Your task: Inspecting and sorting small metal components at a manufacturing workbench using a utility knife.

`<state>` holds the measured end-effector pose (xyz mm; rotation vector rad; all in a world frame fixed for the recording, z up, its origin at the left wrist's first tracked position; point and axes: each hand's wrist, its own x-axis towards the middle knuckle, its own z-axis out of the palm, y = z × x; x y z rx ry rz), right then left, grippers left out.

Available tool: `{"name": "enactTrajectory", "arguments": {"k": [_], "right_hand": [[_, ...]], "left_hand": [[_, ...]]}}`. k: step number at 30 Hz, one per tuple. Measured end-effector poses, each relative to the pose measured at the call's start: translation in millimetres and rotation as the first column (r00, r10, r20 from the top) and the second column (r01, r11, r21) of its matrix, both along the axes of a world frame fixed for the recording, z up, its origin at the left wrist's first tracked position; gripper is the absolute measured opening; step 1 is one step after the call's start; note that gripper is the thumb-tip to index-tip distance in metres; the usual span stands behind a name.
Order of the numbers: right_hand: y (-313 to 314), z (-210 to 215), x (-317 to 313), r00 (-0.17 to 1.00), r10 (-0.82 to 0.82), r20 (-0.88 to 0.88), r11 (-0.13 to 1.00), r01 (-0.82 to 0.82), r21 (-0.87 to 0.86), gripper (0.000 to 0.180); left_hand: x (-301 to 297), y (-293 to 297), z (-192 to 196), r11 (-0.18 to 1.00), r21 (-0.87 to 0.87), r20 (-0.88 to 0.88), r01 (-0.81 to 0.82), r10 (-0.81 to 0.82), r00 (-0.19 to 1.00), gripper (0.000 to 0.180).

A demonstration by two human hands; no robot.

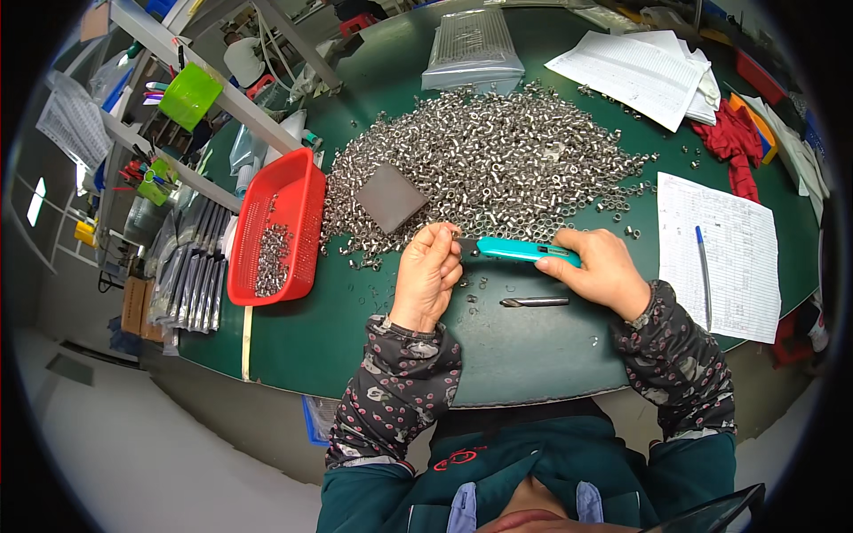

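Observation:
My right hand [607, 271] is closed round a teal utility knife [508, 250], its blade pointing left. The blade's tip reaches the fingertips of my left hand [428, 275], which are pinched together. What they pinch is too small and covered to make out. Beyond both hands spreads a big heap of small shiny metal rings [506, 160]. A grey square block [391, 198] lies on the heap's near left part. Below the knife, a metal drill bit [535, 302] rests on the table, with a few loose rings [472, 298] close by.
On the left stands a red basket [309, 182] partly filled with rings. Written sheets [733, 266] with a blue pen [704, 266] lie right. Farther back are clear bagged trays [473, 49], papers [626, 75] and a red cloth [733, 147]. A shelf frame [213, 89] rises at left.

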<state>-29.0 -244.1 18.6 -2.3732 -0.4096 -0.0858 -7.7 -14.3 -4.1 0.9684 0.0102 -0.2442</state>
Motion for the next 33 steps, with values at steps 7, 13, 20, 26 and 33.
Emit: {"name": "enactTrajectory", "arguments": {"k": [7, 13, 20, 26, 33], "right_hand": [[2.2, 1.0, -1.2, 0.999, -0.024, 0.037, 0.999, 0.025, -0.044, 0.036], [1.7, 0.9, -1.5, 0.995, -0.010, 0.095, 0.999, 0.014, -0.050, 0.036], [2.2, -0.7, -1.8, 0.988, -0.008, 0.152, 0.999, 0.015, -0.046, 0.035], [2.2, 0.4, -2.4, 0.984, 0.000, 0.179, 0.998, 0.011, -0.061, 0.034], [1.8, 0.5, -2.7, 0.978, 0.007, 0.208, 0.998, 0.006, -0.059, 0.033]], "left_hand": [[-1.4, -1.5, 1.0, 0.997, 0.060, 0.008, -0.044, 0.044, 0.999, 0.014], [-1.9, -3.3, 1.6, 0.995, 0.084, 0.023, -0.061, 0.059, 0.998, 0.014], [-2.5, -3.7, 1.9, 0.990, 0.119, 0.031, -0.070, 0.066, 0.997, 0.014], [-2.8, -4.4, 2.4, 0.987, 0.139, 0.039, -0.078, 0.074, 0.997, 0.014], [-2.9, -5.4, 4.4, 0.982, 0.170, 0.012, -0.082, 0.082, 0.997, 0.015]]}}
